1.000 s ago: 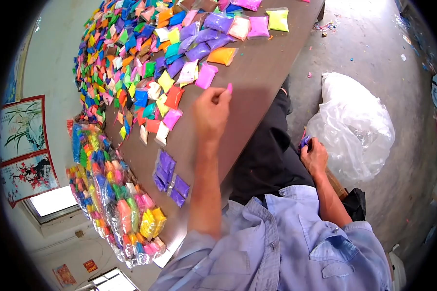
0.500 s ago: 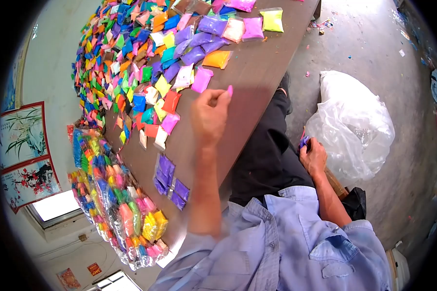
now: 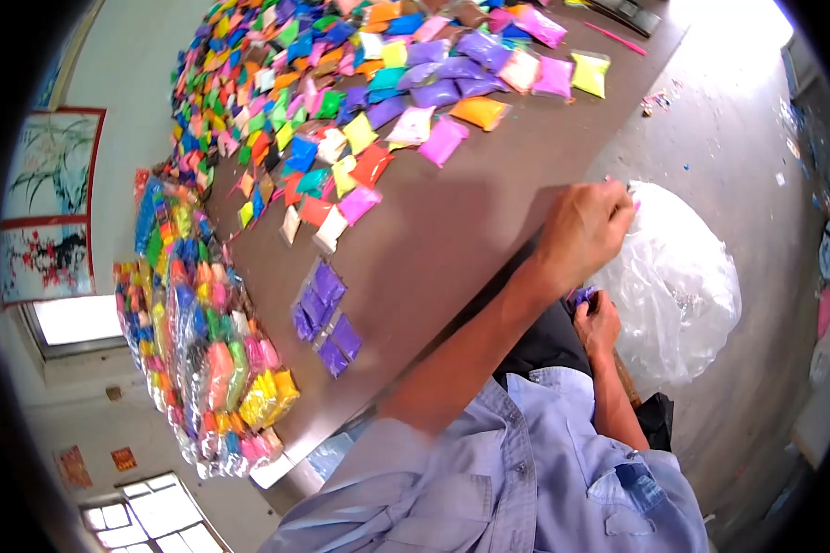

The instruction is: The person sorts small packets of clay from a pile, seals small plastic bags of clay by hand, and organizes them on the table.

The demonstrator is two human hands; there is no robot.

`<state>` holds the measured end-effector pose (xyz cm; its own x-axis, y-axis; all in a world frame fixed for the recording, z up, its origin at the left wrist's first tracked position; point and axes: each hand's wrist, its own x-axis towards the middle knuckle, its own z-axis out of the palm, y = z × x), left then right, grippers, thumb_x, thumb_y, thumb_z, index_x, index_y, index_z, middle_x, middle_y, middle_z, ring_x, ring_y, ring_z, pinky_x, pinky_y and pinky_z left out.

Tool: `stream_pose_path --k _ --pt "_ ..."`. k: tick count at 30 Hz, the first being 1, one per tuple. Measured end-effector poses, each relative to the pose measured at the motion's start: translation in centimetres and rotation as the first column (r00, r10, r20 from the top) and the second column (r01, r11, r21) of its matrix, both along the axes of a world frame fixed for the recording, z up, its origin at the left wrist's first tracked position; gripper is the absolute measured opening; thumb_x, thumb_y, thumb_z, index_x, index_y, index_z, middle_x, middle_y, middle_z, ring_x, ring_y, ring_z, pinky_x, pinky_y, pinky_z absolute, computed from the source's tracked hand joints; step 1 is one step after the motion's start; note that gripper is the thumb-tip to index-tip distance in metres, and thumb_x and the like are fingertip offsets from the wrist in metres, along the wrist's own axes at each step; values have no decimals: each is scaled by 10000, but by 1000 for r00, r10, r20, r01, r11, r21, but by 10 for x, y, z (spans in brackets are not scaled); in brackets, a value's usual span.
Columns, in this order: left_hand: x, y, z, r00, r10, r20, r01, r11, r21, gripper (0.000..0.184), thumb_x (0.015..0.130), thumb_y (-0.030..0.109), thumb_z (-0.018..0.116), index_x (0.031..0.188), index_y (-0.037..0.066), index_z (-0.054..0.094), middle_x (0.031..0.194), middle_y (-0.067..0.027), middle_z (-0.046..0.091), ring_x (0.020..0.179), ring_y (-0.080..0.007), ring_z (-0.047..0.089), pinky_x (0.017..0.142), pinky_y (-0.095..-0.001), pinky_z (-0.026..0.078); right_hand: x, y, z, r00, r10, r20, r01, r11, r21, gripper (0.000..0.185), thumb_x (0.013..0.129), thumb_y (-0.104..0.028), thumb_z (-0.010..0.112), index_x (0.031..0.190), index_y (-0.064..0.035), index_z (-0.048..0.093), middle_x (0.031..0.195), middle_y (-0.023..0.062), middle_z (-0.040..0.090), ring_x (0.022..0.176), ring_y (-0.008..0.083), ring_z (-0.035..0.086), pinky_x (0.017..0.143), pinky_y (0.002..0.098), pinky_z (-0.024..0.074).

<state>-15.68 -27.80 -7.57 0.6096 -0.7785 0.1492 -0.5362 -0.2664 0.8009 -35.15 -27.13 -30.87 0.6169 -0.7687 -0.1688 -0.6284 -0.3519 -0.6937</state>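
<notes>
My left hand (image 3: 583, 230) is closed with its fingertips pinched, held over the table edge beside the white plastic bag. A small pink bit shows at its fingertips; whether it is held or worn cannot be told. Lower down, by my leg, my right hand (image 3: 598, 323) is closed around a small purple packet (image 3: 581, 295), mostly hidden by the fingers. On the table (image 3: 406, 249) lie loose purple packets (image 3: 461, 69), a magenta packet (image 3: 444, 140) and an orange packet (image 3: 480, 112). Nearer to me is a flat group of purple packets (image 3: 318, 300).
A large heap of small coloured packets (image 3: 277, 74) covers the table's far left. Clear bags full of coloured packets (image 3: 217, 359) stand along its left side. A big translucent white plastic bag (image 3: 678, 286) is on the floor at right. A pink stick (image 3: 615, 39) lies near the far edge.
My left hand has swung right from above the table to near the white bag, above my right hand. My right hand stays low with the purple packet. The view has shifted somewhat.
</notes>
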Motion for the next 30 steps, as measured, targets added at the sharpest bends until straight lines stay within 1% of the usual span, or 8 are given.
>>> stream_pose_path --k 6,7,8,10,15,22,27,30 --pt "-5 68 42 951 -79 -298 71 997 -39 146 857 111 773 871 -7 689 763 -137 714 683 -315 678 652 -373 526 -1 0 -4 999 20 41 -20 1000 7 174 828 -183 641 903 -33 595 872 212 684 883 440 643 783 532 506" --pt "2 76 19 998 -66 18 67 996 -60 91 849 86 728 875 16 676 804 -141 706 766 -322 701 677 -403 537 -2 -1 -12 999 24 49 -24 1000 -1 176 833 -188 646 914 -35 616 863 208 691 863 434 652 780 519 510" --pt "7 88 14 999 -29 26 31 997 -72 91 849 86 728 875 16 676 804 -141 706 766 -322 701 677 -403 537 -4 0 -11 997 61 56 -60 998 -14 176 833 -188 646 914 -35 616 863 208 691 863 434 652 780 519 510" --pt "13 106 7 854 -12 520 -98 978 183 67 829 61 663 885 37 634 826 -137 684 823 -332 702 706 -450 545 -4 -3 -12 998 38 56 -40 999 25 172 846 -184 651 923 -31 636 855 201 700 830 412 674 772 482 522" --pt "6 128 -17 890 122 439 -192 974 118 45 875 70 625 909 61 597 873 -132 682 833 -348 693 713 -482 538 -16 -13 -37 968 -43 247 -30 959 283 132 898 -98 653 963 16 645 798 85 666 736 161 611 739 330 519" --pt "-31 213 8 869 489 76 -486 872 -52 163 924 131 735 1036 42 658 880 -140 722 777 -291 722 691 -396 560 -20 -19 -42 966 -113 232 24 935 354 131 897 -82 637 974 24 633 866 84 669 800 158 611 792 306 508" --pt "-59 290 -2 740 660 132 -658 750 -60 219 906 46 766 1106 41 675 841 -144 723 698 -188 707 603 -305 530 -22 -23 -58 968 -148 202 57 915 398 151 891 -88 637 981 33 629 873 80 660 815 161 614 803 303 507" --pt "-71 317 10 606 794 49 -794 599 109 198 902 68 750 1083 89 672 842 -122 701 705 -294 686 604 -378 525 -21 -24 -64 951 -111 289 12 946 324 79 905 -53 643 945 -9 592 812 16 575 721 112 543 681 261 477"
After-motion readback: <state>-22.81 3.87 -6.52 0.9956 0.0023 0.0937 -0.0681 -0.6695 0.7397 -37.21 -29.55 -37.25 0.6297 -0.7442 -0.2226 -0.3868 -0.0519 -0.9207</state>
